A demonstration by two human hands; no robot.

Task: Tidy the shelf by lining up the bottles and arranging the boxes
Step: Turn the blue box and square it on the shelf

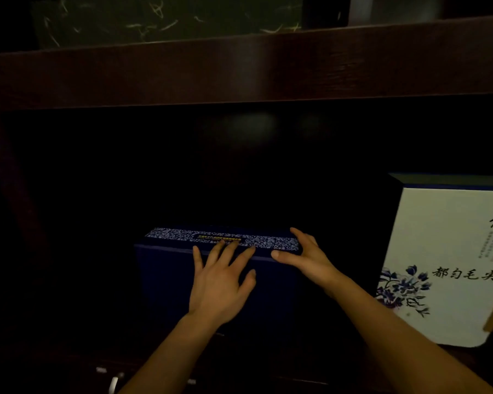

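A dark blue box [168, 280] with a blue-and-white patterned top stands in the middle of a dim shelf compartment. My left hand [221, 282] lies flat against its front face, straight fingers reaching up over the top edge. My right hand [305, 255] holds the box's upper right corner, thumb on the front and fingers over the top. A white box [444, 251] with blue flowers and black calligraphy stands upright to the right, apart from the blue box.
A dark wooden shelf board [239, 69] runs across above the compartment. On it rests a dark green box [154, 18] with pale fibres and a grey upright object [362, 9]. The compartment's back is in deep shadow.
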